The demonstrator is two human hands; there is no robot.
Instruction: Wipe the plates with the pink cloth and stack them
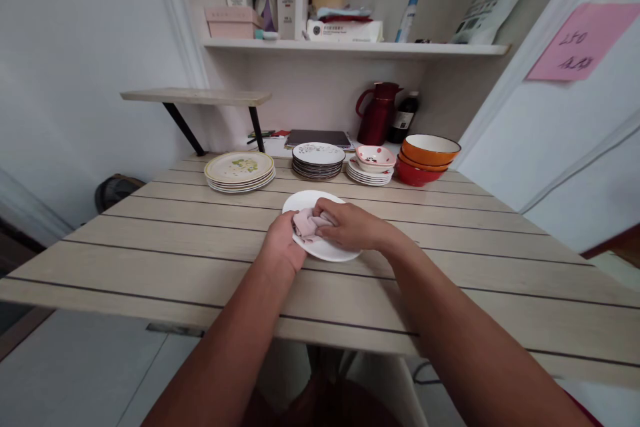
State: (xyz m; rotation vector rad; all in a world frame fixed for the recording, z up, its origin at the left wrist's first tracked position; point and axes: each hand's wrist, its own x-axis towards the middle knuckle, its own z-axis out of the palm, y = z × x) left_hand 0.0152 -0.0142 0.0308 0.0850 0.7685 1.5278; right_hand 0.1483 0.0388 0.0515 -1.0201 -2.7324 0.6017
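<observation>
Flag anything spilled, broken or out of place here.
Nothing stands out: no spill shows on the tabletop, no break on the visible part of the white plate, and the plate stacks and nested bowls stand tidily.

Cannot see all of the left grip (285, 240), partly hidden beneath the plate (333, 253), nor the plate's face under the cloth (305, 223) and right grip (350, 223). Cannot follow the arms (225, 340) past the bottom edge. Cannot read the small print on the dark bottle (403, 120), partly hidden behind the jug (379, 113). Cannot identify the tiny dark bits (423, 41) on the shelf (350, 48), or the blurred dark thing (117, 192) left of the desk (500, 267). Cannot see the whole bag (497, 0) or note (583, 40), cut by top and right edges.
</observation>
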